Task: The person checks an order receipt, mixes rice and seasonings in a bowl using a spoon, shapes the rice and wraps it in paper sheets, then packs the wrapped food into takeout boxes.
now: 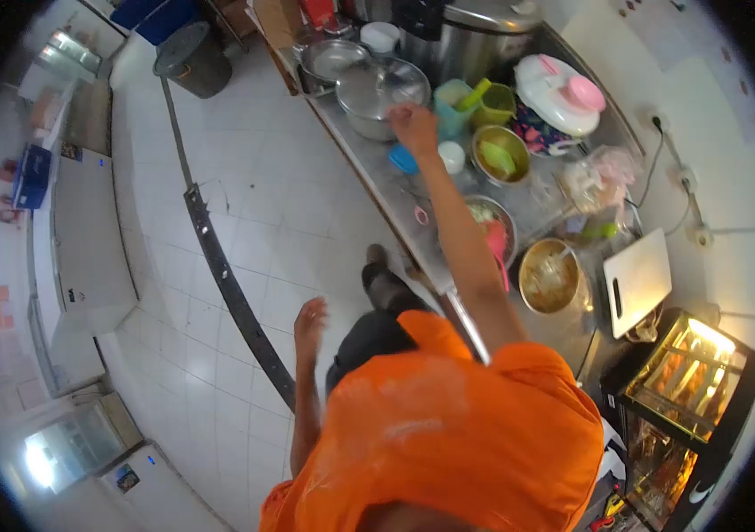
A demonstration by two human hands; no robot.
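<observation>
On the steel counter stands a large metal pot with a lid. My right hand is at the pot's near right edge, its fingers bent together; what they hold, if anything, I cannot make out. A blue lid and a white cup lie just below that hand. Over the tiled floor, away from the counter, hangs my left hand, fingers partly spread and slightly blurred, touching nothing. Beneath my right forearm is a metal bowl with a red utensil.
Along the counter are a green pitcher, a bowl with a green item, a bowl of food, a white cutting board and a lit display case. A grey bin stands on the floor.
</observation>
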